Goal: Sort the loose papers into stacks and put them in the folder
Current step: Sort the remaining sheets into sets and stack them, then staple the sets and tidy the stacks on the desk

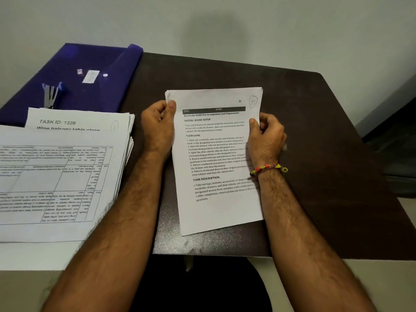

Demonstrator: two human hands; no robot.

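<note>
A thin stack of printed pages [216, 158] stands tilted on the dark table [315, 154], its bottom edge on the tabletop. My left hand [158, 124] grips the stack's left edge near the top, thumb on the front. My right hand [266, 137] grips the right edge, thumb on the front page. A bigger pile of loose papers [67, 167] lies at the left, fanned and overhanging the table's near edge. The blue folder [94, 70] lies shut at the back left.
A stapler [51, 94] rests on the folder's near part, just behind the paper pile. A pale wall runs behind the table. Bare tabletop shows to the right of the held stack. A dark seat edge sits below the table's front.
</note>
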